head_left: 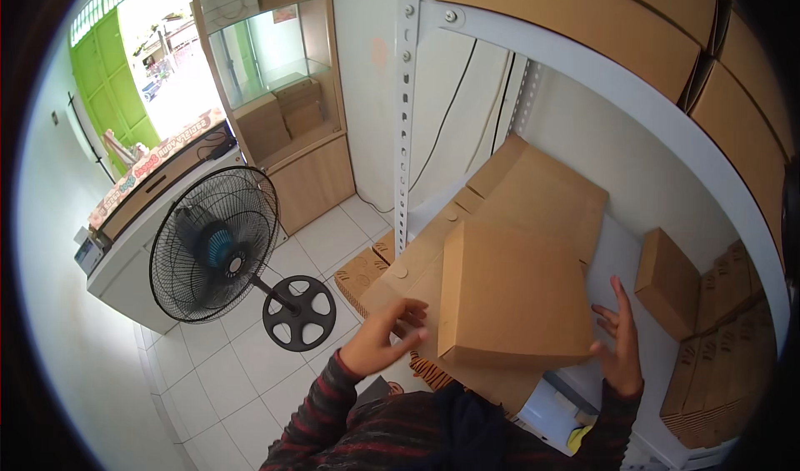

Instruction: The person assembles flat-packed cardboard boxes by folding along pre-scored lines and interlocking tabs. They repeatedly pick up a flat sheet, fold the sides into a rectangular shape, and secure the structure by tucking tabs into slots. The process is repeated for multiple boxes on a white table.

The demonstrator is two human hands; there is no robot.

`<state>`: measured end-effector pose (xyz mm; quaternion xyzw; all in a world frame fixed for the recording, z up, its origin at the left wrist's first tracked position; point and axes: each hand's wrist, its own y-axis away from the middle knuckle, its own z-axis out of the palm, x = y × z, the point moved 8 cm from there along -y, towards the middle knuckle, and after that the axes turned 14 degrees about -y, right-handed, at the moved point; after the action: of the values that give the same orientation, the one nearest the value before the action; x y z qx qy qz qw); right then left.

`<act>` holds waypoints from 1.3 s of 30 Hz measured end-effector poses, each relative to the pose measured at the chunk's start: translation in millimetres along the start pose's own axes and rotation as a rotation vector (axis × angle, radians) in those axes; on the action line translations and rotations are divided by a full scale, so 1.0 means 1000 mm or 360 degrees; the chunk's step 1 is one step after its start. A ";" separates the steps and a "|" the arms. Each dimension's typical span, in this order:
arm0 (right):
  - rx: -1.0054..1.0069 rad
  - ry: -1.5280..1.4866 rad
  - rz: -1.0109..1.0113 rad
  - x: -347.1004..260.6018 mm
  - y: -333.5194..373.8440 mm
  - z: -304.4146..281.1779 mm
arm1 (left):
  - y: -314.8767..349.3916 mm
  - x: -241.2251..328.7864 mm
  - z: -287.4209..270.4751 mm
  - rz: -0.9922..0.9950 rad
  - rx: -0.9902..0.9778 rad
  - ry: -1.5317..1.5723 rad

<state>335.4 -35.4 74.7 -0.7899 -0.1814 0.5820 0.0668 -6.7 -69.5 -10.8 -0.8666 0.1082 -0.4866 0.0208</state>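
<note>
A closed brown cardboard box (521,292) lies in front of me on larger flat cardboard sheets (542,188), which rest on a white shelf. To the left of the box is my left hand (387,335), its fingers curved and apart, with a gap between it and the box wall. My right hand (617,338) is held at the box's right side, fingers spread and thumb close to the near right corner; whether the thumb touches the cardboard I cannot tell. Neither hand grips anything.
A metal rack post (406,121) rises behind the sheets, and an upper shelf edge (575,50) carries several boxes. Stacked flat cartons (717,363) stand at right. A black pedestal fan (218,250) stands on the tiled floor at left. A blue-white packet (554,413) lies near my right forearm.
</note>
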 end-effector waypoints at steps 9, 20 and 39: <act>-0.0110 0.0720 -0.0336 -0.008 0.006 0.049 | -0.011 0.009 0.026 0.0030 0.0208 -0.0012; -0.0039 0.0908 -0.0343 -0.009 0.011 0.056 | -0.019 -0.007 0.042 -0.0245 -0.0113 0.0925; 0.0580 -0.0737 -0.0001 0.034 0.035 0.048 | -0.030 0.007 0.036 -0.0144 -0.0009 0.1313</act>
<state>306.0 -60.9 17.8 -0.6110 -0.0845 0.7697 0.1647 32.2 -44.2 -19.7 -0.6028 0.0706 -0.7933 -0.0482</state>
